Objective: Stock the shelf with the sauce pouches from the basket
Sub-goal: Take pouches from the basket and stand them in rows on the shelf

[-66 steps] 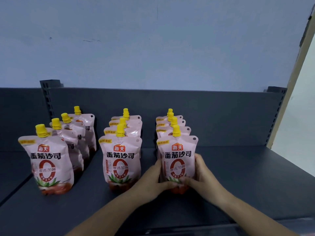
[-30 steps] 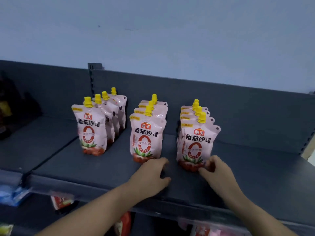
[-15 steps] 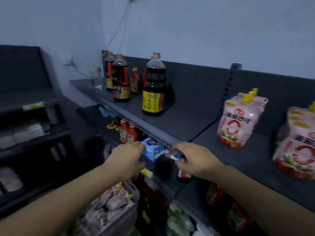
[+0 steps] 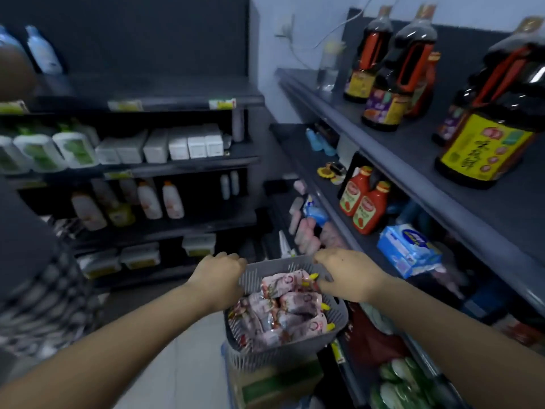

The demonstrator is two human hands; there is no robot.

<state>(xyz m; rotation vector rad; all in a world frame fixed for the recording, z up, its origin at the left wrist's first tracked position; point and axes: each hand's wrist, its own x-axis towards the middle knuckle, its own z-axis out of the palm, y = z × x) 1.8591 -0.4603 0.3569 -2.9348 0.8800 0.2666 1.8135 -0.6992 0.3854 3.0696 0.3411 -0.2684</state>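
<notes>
Aisle (image 4: 188, 364): left hand (image 4: 218, 273), right hand (image 4: 349, 273) seemingly over basket (image 4: 274, 354).

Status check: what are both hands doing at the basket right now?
Left hand curled by the basket rim, grip unclear. Right hand down at the sauce pouches, grasp unclear. Nothing seen in the way.

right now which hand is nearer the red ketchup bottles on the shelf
Right. The right hand is over the basket's far rim, below and left of the red ketchup bottles; the left hand is at the basket's left rim, farther off.
</notes>
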